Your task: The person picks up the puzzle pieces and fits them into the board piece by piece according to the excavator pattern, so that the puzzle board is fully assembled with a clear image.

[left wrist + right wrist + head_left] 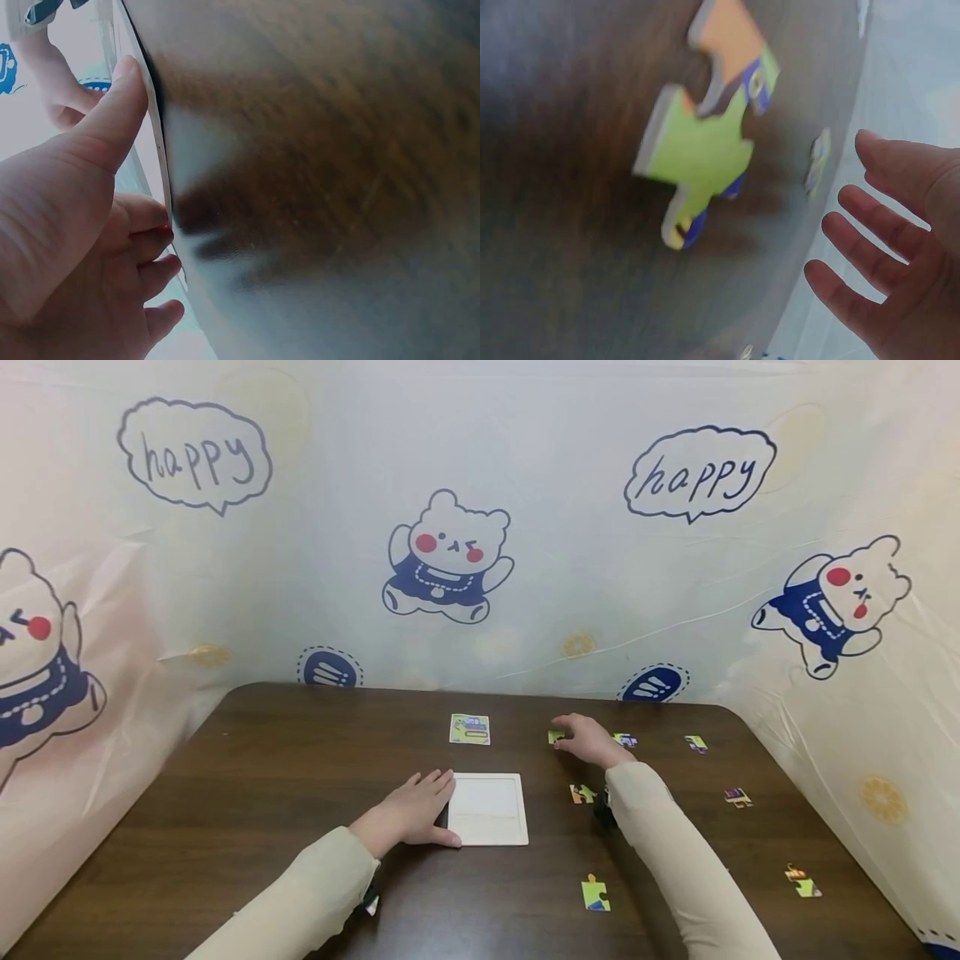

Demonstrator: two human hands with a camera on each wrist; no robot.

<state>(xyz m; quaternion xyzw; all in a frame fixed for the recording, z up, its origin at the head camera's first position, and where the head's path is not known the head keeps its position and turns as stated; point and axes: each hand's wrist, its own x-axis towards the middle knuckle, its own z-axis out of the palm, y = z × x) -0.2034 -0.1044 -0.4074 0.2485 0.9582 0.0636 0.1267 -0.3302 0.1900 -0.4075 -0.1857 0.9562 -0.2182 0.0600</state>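
A white puzzle tray point(487, 810) lies flat at the middle of the table. My left hand point(412, 810) rests along its left side with fingers extended, the thumb at the near left corner. In the left wrist view, the thumb and fingertips of this left hand point(82, 195) touch the tray's edge. My right hand point(588, 739) reaches over the table's far part, fingers spread around a green puzzle piece point(556, 737). The right wrist view shows this right hand point(885, 240) apart from a large green-and-orange puzzle piece point(697, 142). Whether its fingertips touch the far piece is unclear.
A square picture card point(470, 729) lies beyond the tray. More puzzle pieces are scattered on the right: a green one point(596, 893) near the front, a purple one point(738, 797) and a green-and-orange one point(803, 881). A printed curtain point(555, 568) hangs behind the table.
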